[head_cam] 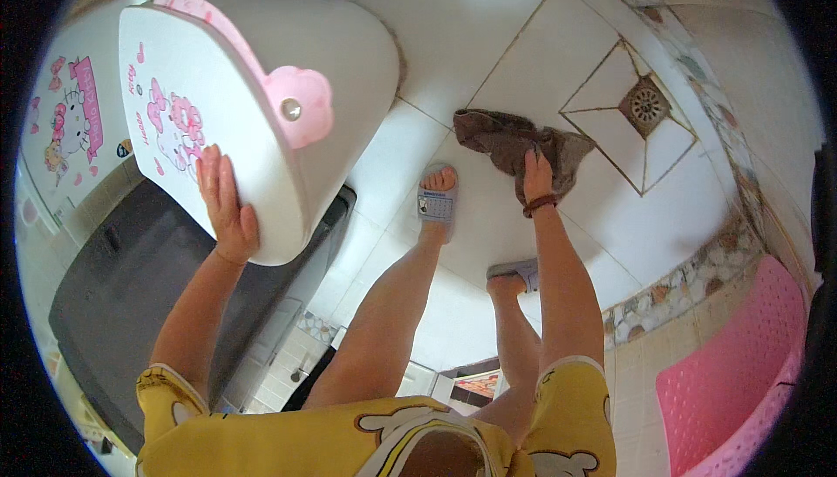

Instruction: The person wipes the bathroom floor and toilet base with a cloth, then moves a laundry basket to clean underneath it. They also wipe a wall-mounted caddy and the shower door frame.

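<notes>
My left hand (227,199) lies flat with its fingers together on the closed white lid (255,176) of a toilet, near the lid's front edge. The lid bears pink cartoon cat pictures, and a pink flower-shaped handle (307,107) is fixed at its side. My right hand (538,179) grips a crumpled dark brown cloth (510,140) over the white tiled floor. The cloth hangs to both sides of the fingers; whether it touches the floor I cannot tell.
A square floor drain (646,105) is set in the tiles at the right. A pink perforated plastic basket (726,372) stands at the lower right. A large dark grey lidded bin or box (163,268) is at the left. My slippered feet (438,199) are on the floor between.
</notes>
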{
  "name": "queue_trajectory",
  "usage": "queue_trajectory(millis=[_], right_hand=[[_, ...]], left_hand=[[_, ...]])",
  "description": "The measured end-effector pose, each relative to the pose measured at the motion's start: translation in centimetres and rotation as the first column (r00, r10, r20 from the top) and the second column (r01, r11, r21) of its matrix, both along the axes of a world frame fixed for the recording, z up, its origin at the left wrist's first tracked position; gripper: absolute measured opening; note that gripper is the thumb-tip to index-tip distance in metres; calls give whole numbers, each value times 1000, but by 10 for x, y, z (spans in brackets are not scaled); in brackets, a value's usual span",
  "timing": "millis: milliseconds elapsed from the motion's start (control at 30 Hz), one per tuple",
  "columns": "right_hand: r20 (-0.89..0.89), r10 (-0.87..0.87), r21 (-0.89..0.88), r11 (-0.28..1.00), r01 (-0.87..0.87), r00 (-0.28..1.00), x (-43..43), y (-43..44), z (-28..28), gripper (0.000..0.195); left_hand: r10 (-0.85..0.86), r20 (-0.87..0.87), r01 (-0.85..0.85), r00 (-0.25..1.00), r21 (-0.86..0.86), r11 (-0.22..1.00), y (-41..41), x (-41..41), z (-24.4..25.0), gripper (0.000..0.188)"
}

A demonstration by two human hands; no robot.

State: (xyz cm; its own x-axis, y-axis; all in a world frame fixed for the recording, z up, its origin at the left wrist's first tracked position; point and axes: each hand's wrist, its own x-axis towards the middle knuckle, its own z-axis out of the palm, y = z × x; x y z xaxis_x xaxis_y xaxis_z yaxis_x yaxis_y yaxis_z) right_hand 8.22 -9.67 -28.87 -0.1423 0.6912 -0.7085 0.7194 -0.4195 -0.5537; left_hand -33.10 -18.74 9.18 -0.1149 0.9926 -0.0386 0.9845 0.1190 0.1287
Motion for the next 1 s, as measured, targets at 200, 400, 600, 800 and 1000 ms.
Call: queue_trajectory(millis=[200, 400, 600, 800, 1000], right_hand=[[-360, -880, -874, 434, 217, 310, -91, 48, 146, 50], [-606, -775, -783, 621, 34, 178, -163, 63, 282, 52], [-611, -773, -791, 602, -108, 169, -220, 73, 310, 56], [-856, -209, -383, 871, -308, 473, -294, 144, 263, 60], [-786, 70, -315, 811, -494, 615, -392, 195, 188, 97]], left_hand=[[42, -24, -43, 999, -49, 998, -9, -3, 16, 57], [37, 14, -36, 999, -79, 996, -7, -6, 15, 57], [5, 2, -4, 1000, -132, 991, -11, -11, 19, 57], [18, 45, -12, 999, -125, 992, -14, -11, 10, 51], [5, 44, -3, 999, -61, 998, -29, -14, 4, 54]])
